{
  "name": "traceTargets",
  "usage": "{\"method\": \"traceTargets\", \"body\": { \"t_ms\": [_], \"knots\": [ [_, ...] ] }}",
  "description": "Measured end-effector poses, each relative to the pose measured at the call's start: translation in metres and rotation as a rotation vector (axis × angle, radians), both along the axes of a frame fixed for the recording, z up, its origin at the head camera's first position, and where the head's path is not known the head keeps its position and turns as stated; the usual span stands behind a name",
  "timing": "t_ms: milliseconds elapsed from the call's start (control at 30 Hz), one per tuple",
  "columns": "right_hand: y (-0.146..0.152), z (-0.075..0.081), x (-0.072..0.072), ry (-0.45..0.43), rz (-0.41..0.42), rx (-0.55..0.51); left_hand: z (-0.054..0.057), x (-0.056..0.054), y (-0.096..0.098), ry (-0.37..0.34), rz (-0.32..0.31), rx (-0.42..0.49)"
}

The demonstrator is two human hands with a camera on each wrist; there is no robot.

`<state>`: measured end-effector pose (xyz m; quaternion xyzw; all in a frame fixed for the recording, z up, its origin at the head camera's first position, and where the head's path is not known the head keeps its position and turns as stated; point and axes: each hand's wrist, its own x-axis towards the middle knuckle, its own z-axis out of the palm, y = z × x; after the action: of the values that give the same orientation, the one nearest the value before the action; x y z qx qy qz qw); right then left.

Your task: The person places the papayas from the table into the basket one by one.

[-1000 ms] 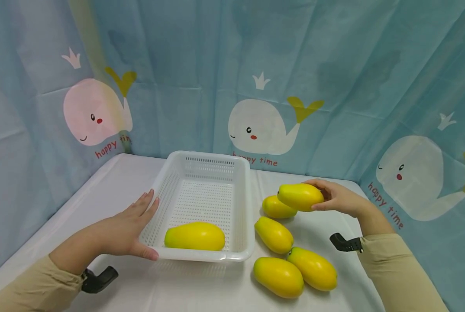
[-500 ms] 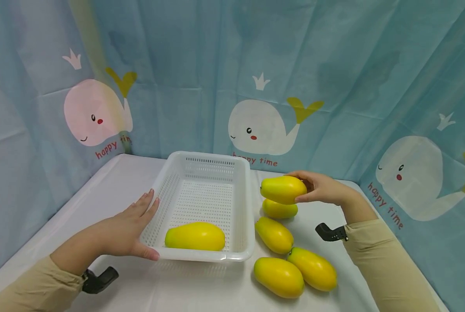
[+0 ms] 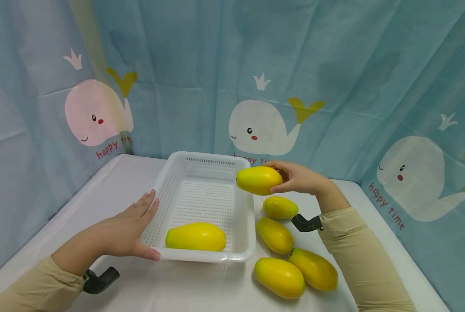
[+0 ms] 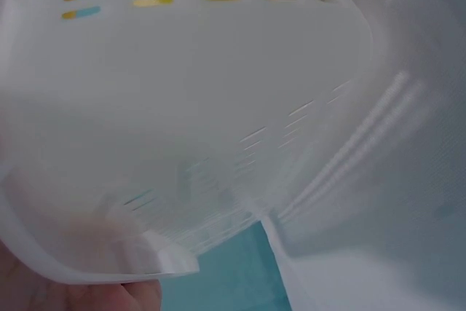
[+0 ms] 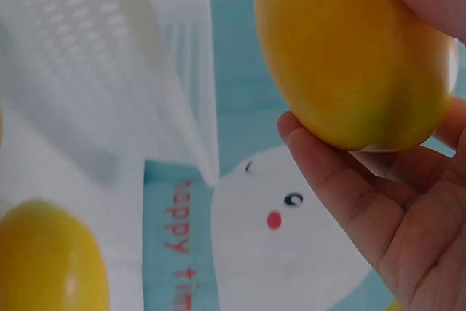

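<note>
My right hand (image 3: 300, 177) grips a yellow papaya (image 3: 259, 180) by its right end, its greenish tip pointing left. Fingers and thumb curl round the fruit in the right wrist view. In the head view the papaya overlaps the right rim of a white plastic basket (image 3: 253, 221), held up near the back right corner. Inside, at the basket's front, lies another papaya (image 3: 196, 236). My left hand (image 3: 119, 229) rests with straightened, spread fingers along the basket's left side, thumb at the front left corner. The left wrist view shows the basket wall (image 4: 182, 78) close up.
Right of the basket several papayas lie on the white tabletop (image 3: 201, 290): one at the back (image 3: 280, 207), one in the middle (image 3: 275, 235), and two near the front (image 3: 280, 277). A blue whale-print curtain (image 3: 185, 117) encloses the table behind and at the sides.
My right hand has carried the papaya left and slightly upward, from above the loose papayas to the basket's right rim. The left hand and basket have stayed in place.
</note>
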<state>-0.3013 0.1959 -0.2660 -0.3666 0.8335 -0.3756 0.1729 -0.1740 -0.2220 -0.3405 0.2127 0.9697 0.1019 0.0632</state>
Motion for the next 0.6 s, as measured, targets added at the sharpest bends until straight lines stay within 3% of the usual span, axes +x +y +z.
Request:
{"method": "traceTargets", "body": {
  "t_ms": [333, 600],
  "knots": [
    [-0.039, 0.0, -0.007, 0.062, -0.034, 0.059, 0.001, 0.0, -0.001, 0.016, -0.013, -0.022],
    [-0.071, -0.003, -0.008, 0.078, 0.03, 0.078, -0.001, -0.001, -0.001, 0.015, -0.008, -0.023]
  ]
}}
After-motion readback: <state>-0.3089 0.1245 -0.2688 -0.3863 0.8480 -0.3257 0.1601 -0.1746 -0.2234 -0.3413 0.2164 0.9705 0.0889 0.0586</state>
